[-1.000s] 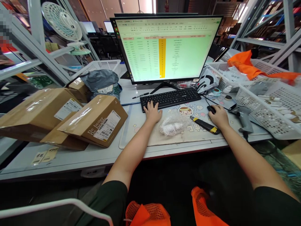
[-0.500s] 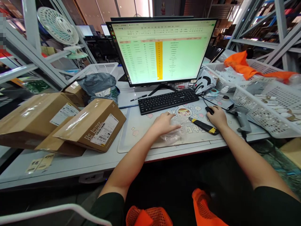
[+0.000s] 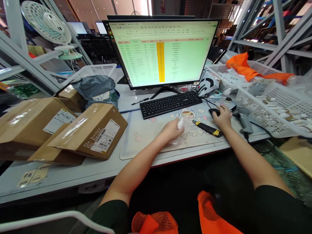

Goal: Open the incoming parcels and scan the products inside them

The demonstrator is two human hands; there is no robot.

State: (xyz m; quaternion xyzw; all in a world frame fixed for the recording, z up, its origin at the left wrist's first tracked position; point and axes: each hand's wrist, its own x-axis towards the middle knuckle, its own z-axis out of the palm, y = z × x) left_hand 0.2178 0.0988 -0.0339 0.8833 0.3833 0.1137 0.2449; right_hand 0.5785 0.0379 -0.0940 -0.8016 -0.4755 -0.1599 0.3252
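My left hand (image 3: 171,131) is closed around a small white object (image 3: 180,123) whose exact kind I cannot make out. Crinkled clear plastic (image 3: 186,129) lies around and under those fingers, over the printed desk mat (image 3: 135,148). On the right side of the mat, my right hand (image 3: 223,118) rests over a black computer mouse (image 3: 214,112), fingers curved on it. Between the two hands lies a black and yellow utility knife (image 3: 207,128). Behind them sits a black keyboard (image 3: 170,104), below a monitor (image 3: 180,61) that displays a spreadsheet with one orange column.
Taped cardboard boxes (image 3: 87,130) and a grey plastic parcel (image 3: 96,87) crowd the left. A barcode scanner (image 3: 243,121) and white perforated baskets (image 3: 270,118) stand at right. A pen (image 3: 140,101) lies left of the keyboard. A fan (image 3: 46,22) hangs on the left frame.
My left hand has gone from lying spread over the clear plastic to closing on the small white object. The right hand stays on the mouse. The view has shifted slightly.
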